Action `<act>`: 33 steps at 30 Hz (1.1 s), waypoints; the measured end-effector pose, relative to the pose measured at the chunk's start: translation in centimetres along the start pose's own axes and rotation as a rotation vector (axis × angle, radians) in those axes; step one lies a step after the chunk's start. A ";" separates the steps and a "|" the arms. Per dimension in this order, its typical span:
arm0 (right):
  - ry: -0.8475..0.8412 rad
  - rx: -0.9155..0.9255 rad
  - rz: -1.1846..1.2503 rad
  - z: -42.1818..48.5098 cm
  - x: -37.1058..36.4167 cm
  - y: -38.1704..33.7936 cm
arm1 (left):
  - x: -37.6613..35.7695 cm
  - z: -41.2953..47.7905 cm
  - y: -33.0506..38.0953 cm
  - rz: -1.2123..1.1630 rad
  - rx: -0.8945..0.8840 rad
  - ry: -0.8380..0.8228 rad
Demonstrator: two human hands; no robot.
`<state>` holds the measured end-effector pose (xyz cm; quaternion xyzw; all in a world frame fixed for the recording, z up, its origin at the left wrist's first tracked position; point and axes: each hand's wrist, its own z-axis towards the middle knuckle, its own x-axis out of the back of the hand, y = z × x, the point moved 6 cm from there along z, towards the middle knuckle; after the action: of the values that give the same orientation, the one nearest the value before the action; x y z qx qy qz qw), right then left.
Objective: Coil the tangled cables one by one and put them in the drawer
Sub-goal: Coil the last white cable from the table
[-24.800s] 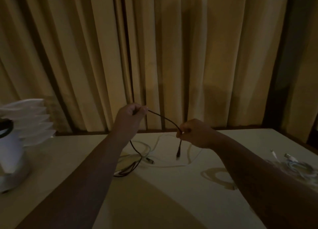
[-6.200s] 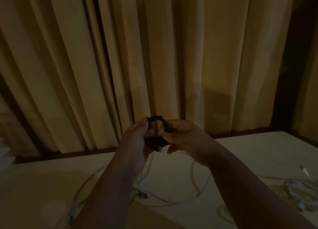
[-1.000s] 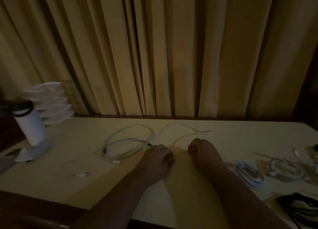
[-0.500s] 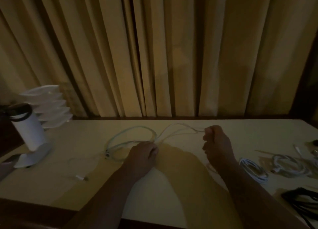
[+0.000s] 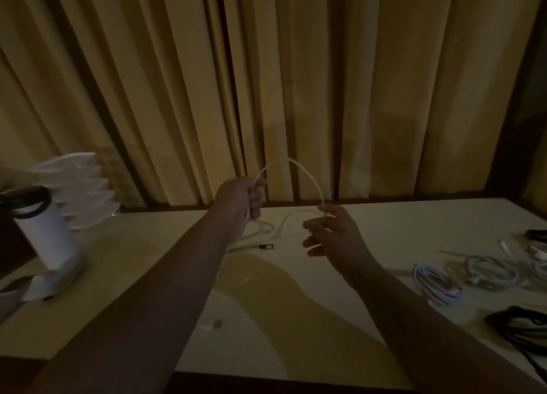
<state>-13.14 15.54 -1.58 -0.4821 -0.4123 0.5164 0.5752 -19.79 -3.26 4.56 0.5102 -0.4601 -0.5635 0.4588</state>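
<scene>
Where the white cable [image 5: 291, 160] arcs above centre frame, the left hand [image 5: 239, 201] grips one run of it in a closed fist. The arc's other end meets the uppermost fingertips of the right hand [image 5: 334, 236]. Its remaining fingers are spread, and a pinch cannot be confirmed. The slack lies looped on the table [image 5: 296, 319] behind the hands, near a dark connector [image 5: 266, 246]. Coiled white cables [image 5: 438, 284] and a black coil [image 5: 521, 328] lie at right frame. A white bottle [image 5: 47, 239] stands at left.
</scene>
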 end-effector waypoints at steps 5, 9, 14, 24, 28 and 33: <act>-0.110 0.074 0.033 -1.2 -4.7 -1.3 | -2.9 0.3 4.4 -0.151 0.012 -0.037; -0.085 0.101 0.060 -1.0 -5.7 -1.5 | -4.1 1.0 6.5 -0.291 0.015 -0.048; -0.109 0.038 -0.063 -0.3 -6.3 -0.2 | -4.7 1.7 7.7 -0.562 0.062 -0.053; -0.307 0.053 -0.516 0.2 -8.1 2.0 | -2.4 2.7 9.3 -0.922 -0.016 -0.001; -0.265 0.007 -0.641 1.1 -9.3 2.1 | -1.7 2.8 9.6 -0.969 -0.047 0.034; -0.216 -0.044 -0.606 2.7 -10.2 2.5 | -0.9 2.6 10.3 -1.062 -0.057 0.059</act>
<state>-17.58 5.82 -3.30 -0.2921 -0.6067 0.3609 0.6452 -21.87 -3.85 15.05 0.6760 -0.1100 -0.7157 0.1368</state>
